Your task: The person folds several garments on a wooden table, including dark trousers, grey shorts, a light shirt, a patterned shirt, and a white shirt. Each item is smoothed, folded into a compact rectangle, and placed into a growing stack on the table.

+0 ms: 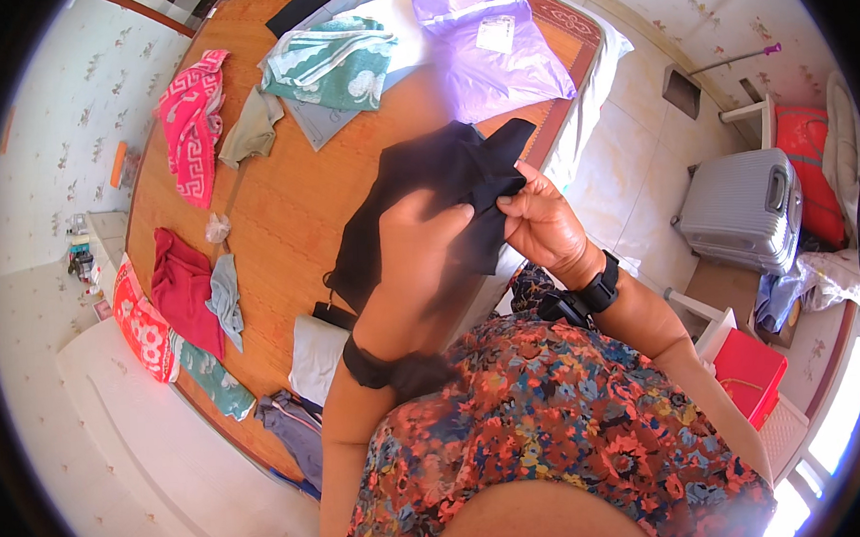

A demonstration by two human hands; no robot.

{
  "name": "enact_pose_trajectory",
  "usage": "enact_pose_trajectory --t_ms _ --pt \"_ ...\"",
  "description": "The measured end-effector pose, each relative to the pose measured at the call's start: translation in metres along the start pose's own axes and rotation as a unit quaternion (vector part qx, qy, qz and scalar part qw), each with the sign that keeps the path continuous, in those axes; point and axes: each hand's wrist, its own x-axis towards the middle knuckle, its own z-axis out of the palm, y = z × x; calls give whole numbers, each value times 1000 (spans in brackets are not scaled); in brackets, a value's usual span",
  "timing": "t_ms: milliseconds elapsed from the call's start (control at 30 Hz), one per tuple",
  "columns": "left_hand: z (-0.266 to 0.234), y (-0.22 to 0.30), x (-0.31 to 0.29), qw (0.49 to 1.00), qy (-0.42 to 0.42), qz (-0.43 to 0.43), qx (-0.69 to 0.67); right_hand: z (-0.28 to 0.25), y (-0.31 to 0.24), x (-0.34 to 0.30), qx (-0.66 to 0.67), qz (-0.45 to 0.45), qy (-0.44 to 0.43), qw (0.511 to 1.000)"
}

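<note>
Two hands on one thin black fabric garment [418, 207], held up over woven-mat bed [283, 208]. Left hand [415, 245] gripping middle, right hand [538, 221] pinching upper edge. Looks light, limp, non-slippery; best gripped along hems.

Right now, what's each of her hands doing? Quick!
Left hand: closed on the black garment, gripping it from the near side.
Right hand: closed, fingers pinching the black garment's edge.
</note>
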Motion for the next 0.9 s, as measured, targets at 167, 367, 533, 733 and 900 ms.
enact_pose_trajectory --t_ms 167,367,533,733,900 --pt "-2 1 -9 983 -67 23 -168 -1 -4 0 8 -8 -18 1000" --pt "-5 7 -8 982 -108 49 -146 -3 -6 0 18 -7 -34 999" --pt "0 6 -12 965 -125 43 -228 -4 -8 -1 22 -14 -41 999" --pt "-3 3 -9 971 -133 58 -188 -7 -8 -1 16 -21 -26 999" --pt "-17 -11 -2 975 -86 71 -190 -15 -32 18 -149 -17 94 984"
